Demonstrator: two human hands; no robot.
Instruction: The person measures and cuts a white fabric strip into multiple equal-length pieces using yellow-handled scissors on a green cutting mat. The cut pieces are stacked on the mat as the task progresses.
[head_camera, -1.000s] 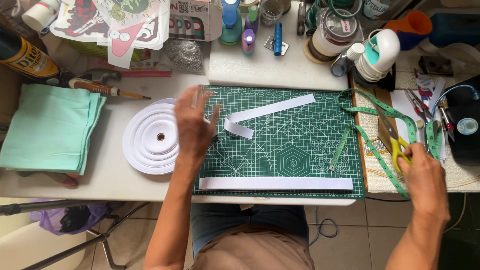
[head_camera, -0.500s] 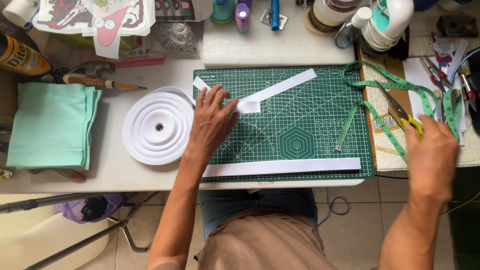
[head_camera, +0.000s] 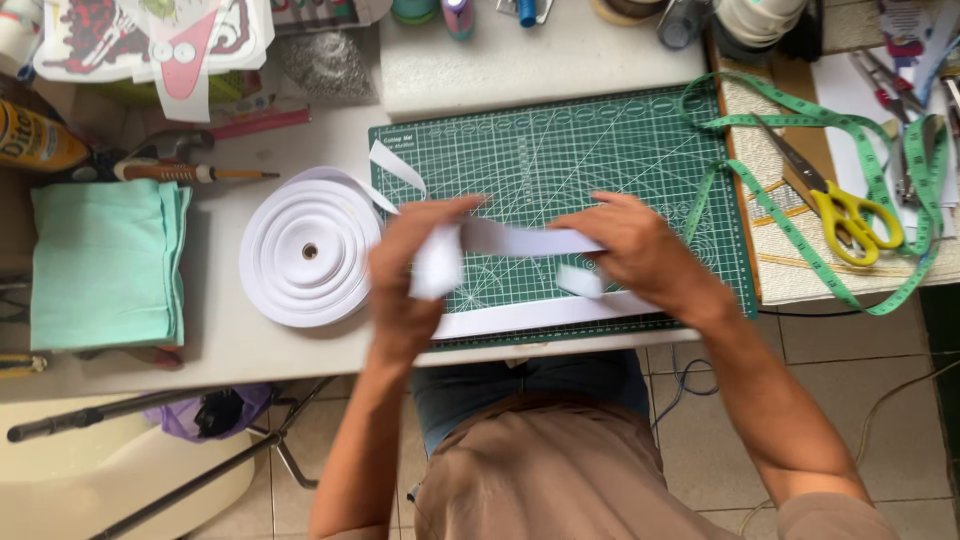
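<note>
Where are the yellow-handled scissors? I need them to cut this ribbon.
The yellow-handled scissors lie on the person's right side, beyond the green cutting mat, among the loops of the green measuring tape.

White ribbon strip (head_camera: 520, 240) held level above green mat (head_camera: 600, 150).

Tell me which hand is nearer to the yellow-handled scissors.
Right. The right hand is over the green cutting mat, left of the yellow-handled scissors in the picture, holding the white ribbon strip. The left hand is farther off, beside the white ribbon roll.
</note>
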